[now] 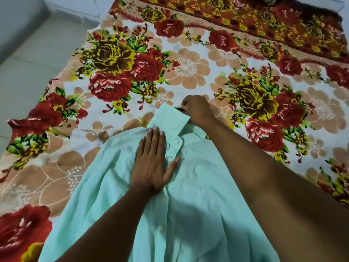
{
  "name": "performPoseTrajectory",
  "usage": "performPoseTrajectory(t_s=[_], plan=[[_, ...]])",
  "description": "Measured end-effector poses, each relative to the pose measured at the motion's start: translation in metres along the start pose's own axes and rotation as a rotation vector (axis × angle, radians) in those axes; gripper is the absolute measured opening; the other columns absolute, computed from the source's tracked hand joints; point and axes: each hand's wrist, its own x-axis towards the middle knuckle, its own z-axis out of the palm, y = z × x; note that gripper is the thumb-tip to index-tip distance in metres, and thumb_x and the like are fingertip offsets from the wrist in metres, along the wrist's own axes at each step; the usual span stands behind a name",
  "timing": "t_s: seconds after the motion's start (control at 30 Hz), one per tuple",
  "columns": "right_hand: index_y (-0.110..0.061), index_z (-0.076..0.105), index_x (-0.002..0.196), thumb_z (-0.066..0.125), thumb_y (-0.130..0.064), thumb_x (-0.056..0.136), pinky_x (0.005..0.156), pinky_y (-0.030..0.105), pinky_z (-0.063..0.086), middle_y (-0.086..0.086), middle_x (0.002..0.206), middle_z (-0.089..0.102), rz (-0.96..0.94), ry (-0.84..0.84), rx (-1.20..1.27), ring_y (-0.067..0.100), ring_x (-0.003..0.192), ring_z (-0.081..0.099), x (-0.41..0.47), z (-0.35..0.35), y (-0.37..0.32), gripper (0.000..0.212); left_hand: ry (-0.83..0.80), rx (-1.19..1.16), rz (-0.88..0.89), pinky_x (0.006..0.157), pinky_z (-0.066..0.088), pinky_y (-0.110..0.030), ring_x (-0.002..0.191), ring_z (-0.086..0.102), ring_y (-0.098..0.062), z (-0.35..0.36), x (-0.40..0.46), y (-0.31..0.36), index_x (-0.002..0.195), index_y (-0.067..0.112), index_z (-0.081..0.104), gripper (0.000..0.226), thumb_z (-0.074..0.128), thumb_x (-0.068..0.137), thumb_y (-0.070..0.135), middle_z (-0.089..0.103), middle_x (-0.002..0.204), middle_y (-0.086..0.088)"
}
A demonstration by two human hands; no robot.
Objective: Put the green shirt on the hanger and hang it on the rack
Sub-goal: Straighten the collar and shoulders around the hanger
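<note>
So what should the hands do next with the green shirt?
Probably lift it by the neck. The shirt lies buttoned on the bedsheet, the left hand flat on it, the right hand at the collar on something dark, perhaps the hanger hook.

Views: one only, a wide-angle camera worn on the head.
Direction: forward and steeply down, over both forearms onto a bed sheet [188,69].
Nearness: close; the shirt [188,186] fills the lower middle of the frame.
Edges: floor [28,72] is seen at the left; lines are bent by the lens.
Overlap: none, no second view is given.
</note>
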Motion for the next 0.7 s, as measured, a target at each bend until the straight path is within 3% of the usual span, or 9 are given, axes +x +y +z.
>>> performPoseTrajectory(t_s=[0.13, 0.27, 0.53, 0.7], plan=[[-0.003, 0.079, 0.091, 0.070, -0.009, 0.084, 0.078, 0.043, 0.059, 0.019, 0.088, 0.076, -0.047, -0.059, -0.062, 0.034, 0.085, 0.070, 0.006, -0.005, -0.002, 0.012, -0.004, 0.006, 0.011, 0.128, 0.012, -0.049, 0.160, -0.003, -0.027, -0.002, -0.001, 0.000, 0.163, 0.006, 0.008, 0.085, 0.029, 0.101, 0.061, 0.000, 0.172, -0.014], [-0.008, 0.080, 0.099, 0.073, -0.015, 0.085, 0.081, 0.037, 0.056, 0.014, 0.098, 0.077, 0.002, 0.057, -0.037, 0.030, 0.095, 0.070, 0.017, -0.020, 0.003, 0.017, -0.018, 0.011, 0.015, 0.127, 0.014, -0.052, 0.160, -0.002, -0.027, -0.002, 0.002, -0.002, 0.163, 0.007, 0.011, 0.086, 0.030, 0.100, 0.063, 0.003, 0.172, -0.013], [-0.008, 0.081, 0.099, 0.076, -0.014, 0.086, 0.084, 0.036, 0.056, 0.011, 0.099, 0.078, 0.023, 0.036, 0.035, 0.025, 0.096, 0.070, 0.020, -0.013, 0.008, 0.015, -0.019, 0.004, 0.006, 0.125, 0.017, -0.054, 0.160, 0.003, -0.028, -0.001, 0.003, -0.003, 0.162, 0.007, 0.016, 0.086, 0.034, 0.099, 0.063, 0.007, 0.171, -0.013], [-0.008, 0.076, 0.104, 0.067, -0.023, 0.097, 0.083, 0.034, 0.058, 0.004, 0.100, 0.075, 0.035, 0.374, 0.364, 0.013, 0.087, 0.067, -0.016, -0.019, 0.022, 0.019, -0.011, 0.008, 0.009, 0.125, 0.016, -0.053, 0.159, 0.005, -0.029, 0.001, 0.002, -0.004, 0.162, 0.006, 0.017, 0.086, 0.032, 0.099, 0.063, 0.009, 0.171, -0.013]])
